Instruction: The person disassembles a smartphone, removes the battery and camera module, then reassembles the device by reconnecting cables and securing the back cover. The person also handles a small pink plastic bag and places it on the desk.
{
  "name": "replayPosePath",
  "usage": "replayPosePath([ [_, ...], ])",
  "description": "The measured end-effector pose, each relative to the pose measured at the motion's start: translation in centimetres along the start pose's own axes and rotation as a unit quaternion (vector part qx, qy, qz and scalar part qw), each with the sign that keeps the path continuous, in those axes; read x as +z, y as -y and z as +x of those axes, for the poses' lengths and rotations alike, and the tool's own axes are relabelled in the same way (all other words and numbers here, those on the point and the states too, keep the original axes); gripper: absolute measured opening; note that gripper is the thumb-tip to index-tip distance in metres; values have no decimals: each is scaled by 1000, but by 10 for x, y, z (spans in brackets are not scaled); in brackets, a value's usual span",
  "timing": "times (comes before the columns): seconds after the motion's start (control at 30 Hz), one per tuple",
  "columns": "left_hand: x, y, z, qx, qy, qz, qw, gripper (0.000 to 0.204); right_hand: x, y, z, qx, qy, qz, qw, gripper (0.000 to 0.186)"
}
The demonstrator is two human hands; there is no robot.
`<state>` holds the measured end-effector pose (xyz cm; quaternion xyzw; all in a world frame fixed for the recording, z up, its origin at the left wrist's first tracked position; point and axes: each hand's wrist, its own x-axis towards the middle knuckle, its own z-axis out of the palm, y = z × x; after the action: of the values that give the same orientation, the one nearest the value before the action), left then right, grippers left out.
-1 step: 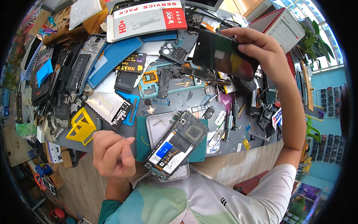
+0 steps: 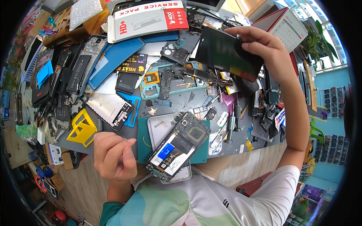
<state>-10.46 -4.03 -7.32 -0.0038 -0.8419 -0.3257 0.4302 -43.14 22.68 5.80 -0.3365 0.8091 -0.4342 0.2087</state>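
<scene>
My right hand [image 2: 266,49] grips a dark glossy phone panel [image 2: 230,56] by its right end, raised over the heaped parts at the back right of the desk. An opened phone [image 2: 177,147], with a blue sticker, battery and circuit parts showing, lies slanted on a pale tray [image 2: 156,122] atop a green mat [image 2: 201,158] at the front middle. Just left of it my left hand [image 2: 115,156] hangs with fingers curled; whatever is inside them, if anything, is hidden.
Phone frames [image 2: 85,64], a blue panel [image 2: 117,60] and a white-red box [image 2: 147,20] crowd the back and left. A yellow stand [image 2: 81,128] sits front left. Screwdrivers [image 2: 232,124] lie right of the mat. A desk calendar [image 2: 286,30] stands back right.
The glossy panel in my right hand has shifted very slightly, and its reflection differs. My left hand and the opened phone look unchanged.
</scene>
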Motion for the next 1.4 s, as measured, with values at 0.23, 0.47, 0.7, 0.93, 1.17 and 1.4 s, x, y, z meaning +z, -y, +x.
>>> replayPosePath([
  [0.23, 2, 3, 0, 7, -6, -6, 1000, 14, -16, -14, 5, 83, -63, 107, 989, 40],
  [0.47, 2, 2, -3, -5, -8, -7, 1000, 12, -13, -14, -7, -26, -75, 93, 993, 35],
  [0.7, 1, 2, -2, -4, -14, -10, 1000, 12, 17, 15, -49, -302, -130, -284, 901, 27],
  [0.93, 3, 3, -1, 6, -20, -10, 1000, 12, 50, 7, -75, -523, -84, -480, 700, 19],
  [1.17, 0, 2, -1, 19, -15, -20, 999, 9, 66, 3, -80, -562, -98, -466, 676, 20],
  [1.4, -1, 2, 5, 34, -43, -34, 998, 17, 76, 17, -65, -556, -88, -447, 695, 30],
])
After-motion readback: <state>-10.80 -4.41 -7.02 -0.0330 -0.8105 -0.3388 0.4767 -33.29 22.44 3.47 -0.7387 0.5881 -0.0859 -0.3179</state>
